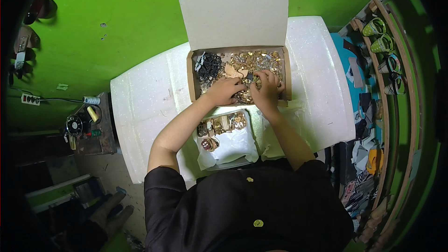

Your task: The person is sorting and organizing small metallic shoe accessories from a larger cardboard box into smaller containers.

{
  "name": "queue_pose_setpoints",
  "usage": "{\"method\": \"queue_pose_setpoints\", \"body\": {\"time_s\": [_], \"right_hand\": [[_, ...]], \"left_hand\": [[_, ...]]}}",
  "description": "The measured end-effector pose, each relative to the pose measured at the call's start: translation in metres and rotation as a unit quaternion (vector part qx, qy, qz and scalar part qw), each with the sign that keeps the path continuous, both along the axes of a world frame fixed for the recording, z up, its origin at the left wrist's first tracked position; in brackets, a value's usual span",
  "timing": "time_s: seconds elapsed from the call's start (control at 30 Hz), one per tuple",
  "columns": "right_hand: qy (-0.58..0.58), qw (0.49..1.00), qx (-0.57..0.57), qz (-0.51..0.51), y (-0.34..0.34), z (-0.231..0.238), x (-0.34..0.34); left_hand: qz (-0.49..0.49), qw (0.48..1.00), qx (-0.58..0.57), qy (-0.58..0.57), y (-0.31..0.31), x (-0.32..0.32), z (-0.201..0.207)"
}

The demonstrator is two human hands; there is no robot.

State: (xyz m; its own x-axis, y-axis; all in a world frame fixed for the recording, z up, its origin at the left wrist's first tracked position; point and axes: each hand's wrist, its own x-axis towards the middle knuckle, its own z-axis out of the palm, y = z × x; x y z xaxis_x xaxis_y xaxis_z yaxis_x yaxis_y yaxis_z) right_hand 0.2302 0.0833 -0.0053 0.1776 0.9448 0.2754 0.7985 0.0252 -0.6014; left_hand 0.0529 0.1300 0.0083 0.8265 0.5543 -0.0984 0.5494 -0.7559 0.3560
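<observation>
Both hands reach into an open cardboard box [191,77] full of small gold-coloured metal pieces [261,58]. My left hand [225,91] is over the near middle, its fingers curled in and pressed down among the pieces. To its right, my right hand [266,94] has bent fingers closing over the heap; what is between them is too small to make out. Black chain-like pieces [209,66] fill the far left corner, with a silvery piece [200,61] on top. A flat tan piece [233,71] lies between the hands, slightly beyond them.
The box's lid [235,18] stands raised at the back. Nearer me, a plastic-lined tray [233,149] holds gold pieces and a dark red round item [207,144]. Underneath is a white sparkly tabletop [144,98]. A sewing machine part [74,125] stands left; wooden racks [389,135] line the right.
</observation>
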Motion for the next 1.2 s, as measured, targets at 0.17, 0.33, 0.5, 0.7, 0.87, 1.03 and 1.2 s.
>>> {"method": "queue_pose_setpoints", "body": {"time_s": [0.17,0.33,0.5,0.7,0.87,1.03,1.2], "right_hand": [[0.008,1.000,-0.011,0.004,0.001,-0.001,0.001],[0.014,1.000,-0.013,0.008,0.000,0.000,0.001],[0.008,1.000,0.005,-0.005,0.000,0.001,0.000],[0.011,1.000,0.009,-0.006,0.000,-0.002,0.001],[0.009,1.000,0.005,-0.009,0.000,-0.002,0.001],[0.000,1.000,0.002,-0.006,0.001,0.000,0.000],[0.021,1.000,-0.004,0.008,0.001,0.001,0.002]], "left_hand": [[0.033,0.998,-0.038,-0.033,0.000,-0.002,-0.003],[0.043,0.988,-0.107,-0.102,0.007,-0.009,0.028],[0.089,0.978,-0.109,-0.151,0.017,-0.014,0.074],[0.169,0.952,-0.175,-0.185,0.031,-0.027,0.121],[0.137,0.933,-0.254,-0.213,0.035,-0.031,0.124],[0.148,0.933,-0.262,-0.198,0.033,-0.029,0.121],[0.149,0.965,-0.142,-0.164,0.048,-0.031,0.125]]}}
